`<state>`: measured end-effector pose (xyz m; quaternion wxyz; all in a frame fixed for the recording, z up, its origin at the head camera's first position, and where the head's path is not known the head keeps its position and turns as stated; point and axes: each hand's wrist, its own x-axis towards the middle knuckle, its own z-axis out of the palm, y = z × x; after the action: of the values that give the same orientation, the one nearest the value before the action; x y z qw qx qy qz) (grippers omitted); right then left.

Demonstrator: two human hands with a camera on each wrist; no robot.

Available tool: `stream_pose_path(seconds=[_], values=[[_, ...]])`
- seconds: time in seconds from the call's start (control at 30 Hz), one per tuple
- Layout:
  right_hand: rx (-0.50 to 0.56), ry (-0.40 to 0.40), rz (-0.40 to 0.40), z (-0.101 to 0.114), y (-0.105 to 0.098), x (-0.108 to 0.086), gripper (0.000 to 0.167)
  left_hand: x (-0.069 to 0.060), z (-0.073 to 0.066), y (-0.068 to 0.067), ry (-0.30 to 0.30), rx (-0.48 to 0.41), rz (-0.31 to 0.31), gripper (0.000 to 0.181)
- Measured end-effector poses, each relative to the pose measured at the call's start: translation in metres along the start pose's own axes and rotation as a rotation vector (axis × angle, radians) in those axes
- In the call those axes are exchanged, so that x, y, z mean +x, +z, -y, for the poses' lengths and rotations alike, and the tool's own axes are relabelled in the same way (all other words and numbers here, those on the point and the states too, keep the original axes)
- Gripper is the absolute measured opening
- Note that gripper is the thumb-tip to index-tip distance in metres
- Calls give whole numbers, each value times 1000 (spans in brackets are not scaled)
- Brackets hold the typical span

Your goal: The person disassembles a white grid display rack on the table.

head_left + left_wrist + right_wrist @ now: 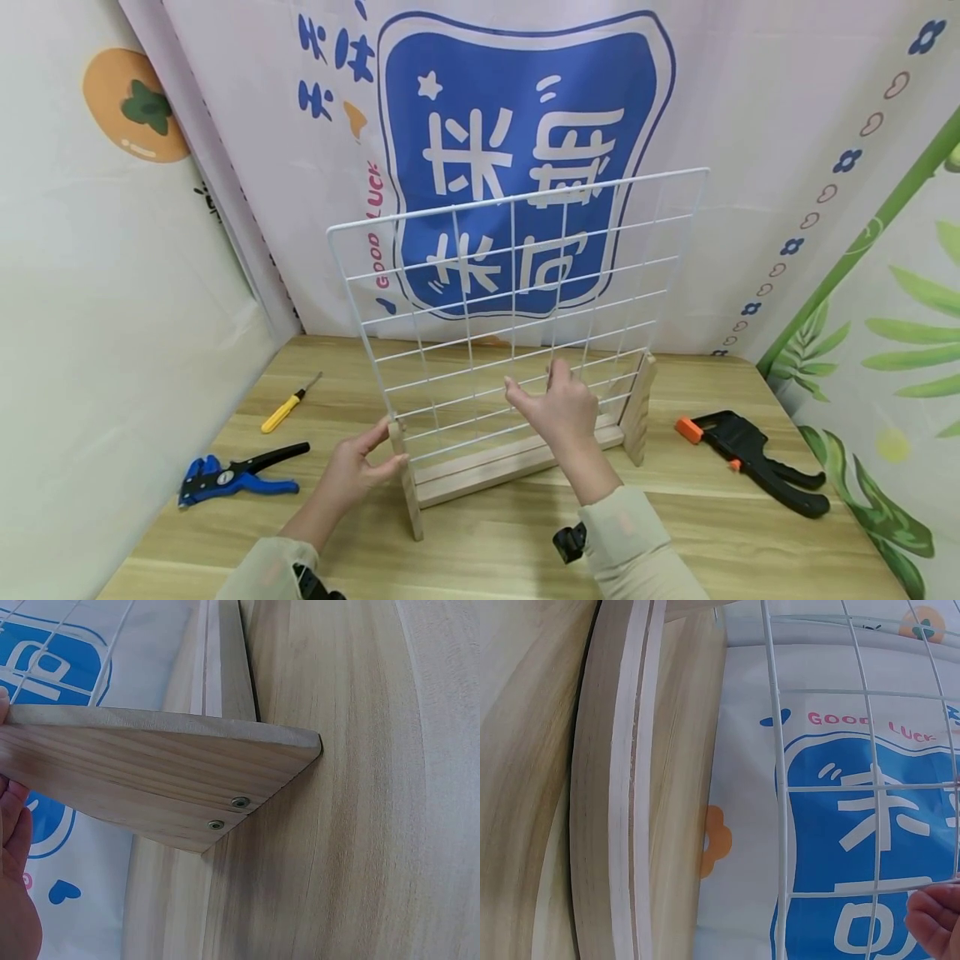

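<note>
A white wire grid [513, 292] stands upright, leaning slightly, between two wooden end pieces joined by a grooved wooden bar [517, 463]. My left hand [347, 475] grips the upper part of the left end piece [409, 492], thumb on the near side; in the left wrist view that end piece [150, 765] shows two screws. At the grid's lower middle, my right hand [566, 412] holds the wires with bent fingers. The right wrist view shows its curled fingertips [934, 915] at a wire crossing, and the grid's lowest wire [780, 825] apart from the grooved bar [634, 780].
On the wooden table [495, 550], a yellow screwdriver [283, 412] and a blue-and-black plier-like tool [238, 477] lie at the left. A black clamp with orange pads [757, 458] lies at the right. Printed cloth [330, 300] hangs behind.
</note>
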<state>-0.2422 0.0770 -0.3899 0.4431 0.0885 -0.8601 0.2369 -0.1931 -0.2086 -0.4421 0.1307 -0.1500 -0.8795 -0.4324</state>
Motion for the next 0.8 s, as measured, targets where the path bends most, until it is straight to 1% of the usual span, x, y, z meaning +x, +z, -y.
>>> stream_pose_path(seconds=[0.2,0.37,0.57,0.8], values=[[-5,-5,5,0,0,1,51,0,0,1,-17,-6,1,58],[2,-9,1,1,-2,4,51,-1,0,0,-15,-5,-2,59],[2,-38,-22,2,-5,9,50,-1,-1,0,-28,1,-3,60],[4,-16,-17,3,-6,12,50,0,-1,0,-21,2,0,59]])
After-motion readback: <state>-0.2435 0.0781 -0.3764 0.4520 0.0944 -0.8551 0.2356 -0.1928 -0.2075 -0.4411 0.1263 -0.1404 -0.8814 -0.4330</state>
